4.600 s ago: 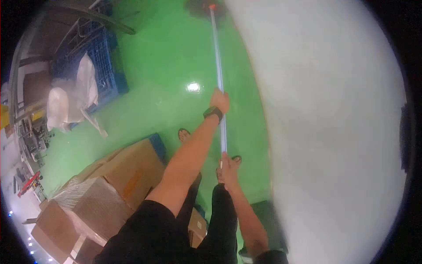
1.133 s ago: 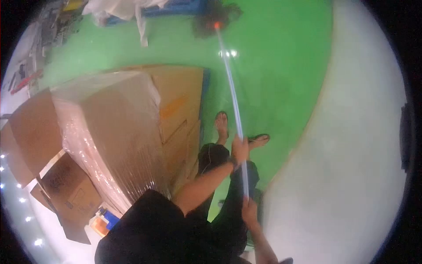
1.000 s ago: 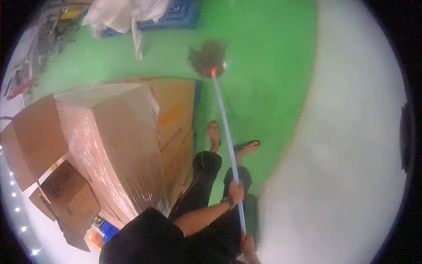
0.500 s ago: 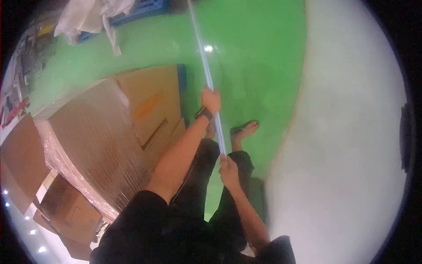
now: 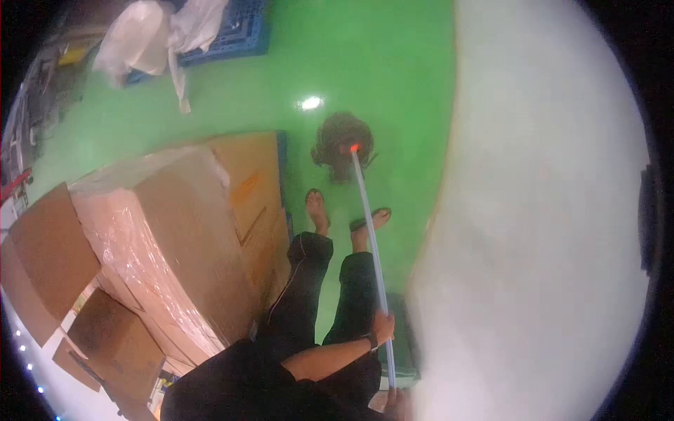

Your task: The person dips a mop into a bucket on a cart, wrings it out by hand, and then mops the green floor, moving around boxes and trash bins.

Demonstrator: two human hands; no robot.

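Observation:
I hold a mop with a long pale blue handle [image 5: 368, 231] over a green floor [image 5: 393, 84]. Its dark stringy mop head [image 5: 338, 139] rests on the floor just ahead of my sandalled feet [image 5: 317, 209]. My left hand [image 5: 384, 327], with a dark watch at the wrist, grips the handle low, close to my body. My right hand [image 5: 393, 403] closes on the handle's top end at the frame's bottom edge and is mostly hidden.
A tall stack of plastic-wrapped cardboard boxes [image 5: 161, 238] stands close on my left, with open cartons [image 5: 49, 252] beside it. A blue pallet [image 5: 235, 31] with white plastic sheeting [image 5: 137, 49] lies farther off. A pale white surface [image 5: 547, 210] fills the right side.
The mop has been pulled back: its head, out of view half a second ago, now lies near my feet. Both hands have drawn in toward my body.

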